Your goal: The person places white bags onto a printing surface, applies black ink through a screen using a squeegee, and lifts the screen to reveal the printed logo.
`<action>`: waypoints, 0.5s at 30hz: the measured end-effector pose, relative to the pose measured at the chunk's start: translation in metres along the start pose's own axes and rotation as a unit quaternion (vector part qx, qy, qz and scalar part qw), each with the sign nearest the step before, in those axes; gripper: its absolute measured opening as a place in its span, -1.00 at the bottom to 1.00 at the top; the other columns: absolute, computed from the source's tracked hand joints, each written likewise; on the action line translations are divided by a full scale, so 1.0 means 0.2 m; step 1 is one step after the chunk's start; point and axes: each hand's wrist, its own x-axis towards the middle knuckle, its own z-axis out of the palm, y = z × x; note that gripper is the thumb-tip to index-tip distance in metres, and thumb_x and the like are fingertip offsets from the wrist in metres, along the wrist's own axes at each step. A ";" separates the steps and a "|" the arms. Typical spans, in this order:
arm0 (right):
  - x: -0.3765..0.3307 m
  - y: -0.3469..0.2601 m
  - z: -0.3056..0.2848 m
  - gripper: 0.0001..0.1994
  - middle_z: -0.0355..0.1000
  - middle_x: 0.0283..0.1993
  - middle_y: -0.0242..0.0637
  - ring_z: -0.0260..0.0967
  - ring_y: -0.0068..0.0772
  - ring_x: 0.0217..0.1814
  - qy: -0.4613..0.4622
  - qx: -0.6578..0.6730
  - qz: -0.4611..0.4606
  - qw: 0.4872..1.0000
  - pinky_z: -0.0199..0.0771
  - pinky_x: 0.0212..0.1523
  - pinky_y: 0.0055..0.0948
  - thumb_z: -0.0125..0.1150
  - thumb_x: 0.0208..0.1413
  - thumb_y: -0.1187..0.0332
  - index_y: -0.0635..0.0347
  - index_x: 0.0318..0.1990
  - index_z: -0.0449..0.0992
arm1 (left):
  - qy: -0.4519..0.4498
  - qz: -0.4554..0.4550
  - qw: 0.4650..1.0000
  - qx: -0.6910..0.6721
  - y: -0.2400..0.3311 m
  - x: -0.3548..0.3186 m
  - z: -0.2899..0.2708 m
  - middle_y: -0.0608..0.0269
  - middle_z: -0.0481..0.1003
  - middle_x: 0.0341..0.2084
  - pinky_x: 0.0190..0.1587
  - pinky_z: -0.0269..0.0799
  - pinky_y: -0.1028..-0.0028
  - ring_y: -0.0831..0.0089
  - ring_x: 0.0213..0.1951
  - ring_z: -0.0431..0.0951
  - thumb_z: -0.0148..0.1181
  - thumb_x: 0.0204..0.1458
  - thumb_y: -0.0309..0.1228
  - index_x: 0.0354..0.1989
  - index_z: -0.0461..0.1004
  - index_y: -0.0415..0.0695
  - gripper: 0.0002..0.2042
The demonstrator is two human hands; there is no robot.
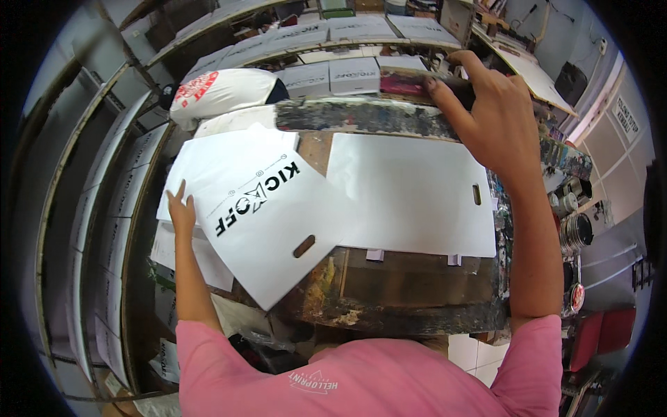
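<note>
Flanking the stained table (410, 320), shelves (133, 278) rise; left hand (182, 210) spread at bags (274, 229), right hand (497, 115) curled (grip unclear).

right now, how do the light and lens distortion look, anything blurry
Head view: the left shelf bows outward near the black fisheye rim; head view: the blank white bag looks brightly lit, with soft grey shading; head view: the printed bag's black lettering is crisp, while the upper left corner looks smeared.
</note>
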 end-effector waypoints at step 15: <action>-0.96 0.17 0.38 -0.63 0.57 -0.04 -0.05 0.48 0.12 0.03 -0.443 0.192 0.034 0.875 0.45 0.05 0.02 0.29 0.20 0.34 0.03 0.17 0.55 | -0.464 -0.332 0.336 -0.749 1.25 -1.61 -0.24 -0.11 0.33 0.31 0.48 0.17 -0.05 0.03 0.37 0.33 -0.26 0.30 0.37 0.46 0.10 -0.23 -0.12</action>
